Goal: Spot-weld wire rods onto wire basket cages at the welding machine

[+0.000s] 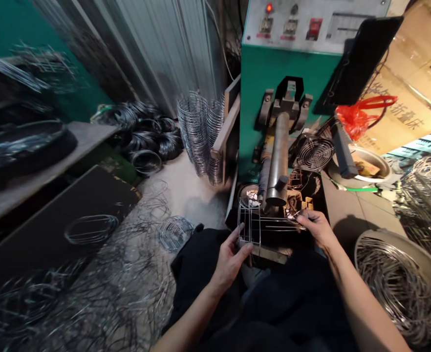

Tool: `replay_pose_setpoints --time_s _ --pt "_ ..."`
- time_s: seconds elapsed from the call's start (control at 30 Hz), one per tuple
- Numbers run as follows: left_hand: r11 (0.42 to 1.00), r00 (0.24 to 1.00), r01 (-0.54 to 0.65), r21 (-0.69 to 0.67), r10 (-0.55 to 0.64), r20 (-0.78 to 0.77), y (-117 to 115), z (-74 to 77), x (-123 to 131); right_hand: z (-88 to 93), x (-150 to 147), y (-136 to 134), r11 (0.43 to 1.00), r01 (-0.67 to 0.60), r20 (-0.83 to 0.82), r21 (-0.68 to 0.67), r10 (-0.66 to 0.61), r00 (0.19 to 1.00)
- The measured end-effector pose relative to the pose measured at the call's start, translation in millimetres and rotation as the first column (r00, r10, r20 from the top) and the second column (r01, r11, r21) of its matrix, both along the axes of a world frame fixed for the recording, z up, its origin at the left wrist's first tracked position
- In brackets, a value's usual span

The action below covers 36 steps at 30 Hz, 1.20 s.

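Observation:
My left hand grips the near end of a small wire frame, with thumb and fingers closed on its thin rods. The frame stands out in front of my lap, just left of the machine's metal cylinder. My right hand is pinched at the right end of some thin wire rods that run across below the cylinder. Whether these rods are joined to the frame, I cannot tell. Behind the cylinder rises the green welding machine, with a red light lit on its panel.
At the right stands a tub of bent wire pieces. Stacked wire rings lean left of the machine beside a wooden board. Loose wire litters the floor at left. A white bowl and red bag sit at right.

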<state>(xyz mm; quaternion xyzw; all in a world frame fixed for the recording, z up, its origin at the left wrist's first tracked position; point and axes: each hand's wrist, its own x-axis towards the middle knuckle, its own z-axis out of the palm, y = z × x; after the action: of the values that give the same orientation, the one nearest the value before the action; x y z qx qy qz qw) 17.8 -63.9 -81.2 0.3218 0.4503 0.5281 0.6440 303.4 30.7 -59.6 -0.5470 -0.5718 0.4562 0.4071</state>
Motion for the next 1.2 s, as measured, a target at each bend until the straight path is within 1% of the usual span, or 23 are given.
replay_pose_setpoints --time_s 0.13,0.33,0.47,0.8,0.97,1.07,1.13,1.2 --pt "1.0 1.0 -0.01 -0.006 0.01 -0.011 2.8 0.2 2.8 -0.9 -0.7 1.6 1.0 0.012 -0.011 0.01 -0.011 1.0" --pt "1.0 1.0 0.002 -0.018 -0.003 -0.013 4.3 11.8 8.3 5.8 -2.3 3.4 0.999 0.027 -0.005 0.029 -0.027 1.0" --pt "1.0 1.0 0.009 -0.017 -0.009 -0.006 5.6 16.6 11.0 4.6 0.3 4.6 1.0 0.021 -0.013 0.021 -0.021 1.0" --pt "1.0 0.999 -0.03 0.004 0.03 -0.034 12.7 13.0 12.9 1.4 4.8 8.3 0.999 0.036 -0.031 0.028 -0.035 0.999" --pt "1.0 1.0 0.021 -0.021 -0.021 0.02 15.8 15.9 13.6 -1.1 5.5 10.3 0.999 0.046 -0.055 0.015 -0.045 0.998" --pt "1.0 0.999 0.016 -0.02 -0.015 0.04 15.4 17.8 15.1 -1.8 5.2 9.0 0.998 0.059 -0.065 0.011 -0.058 0.996" --pt "1.0 0.999 0.01 -0.022 -0.009 0.048 14.1 18.0 16.3 -0.7 3.3 5.7 0.995 0.083 -0.057 0.055 -0.08 0.995" --pt "1.0 0.998 0.009 -0.025 -0.007 0.063 12.2 17.2 17.0 1.0 -0.4 0.0 0.973 0.156 -0.05 0.17 -0.149 0.988"
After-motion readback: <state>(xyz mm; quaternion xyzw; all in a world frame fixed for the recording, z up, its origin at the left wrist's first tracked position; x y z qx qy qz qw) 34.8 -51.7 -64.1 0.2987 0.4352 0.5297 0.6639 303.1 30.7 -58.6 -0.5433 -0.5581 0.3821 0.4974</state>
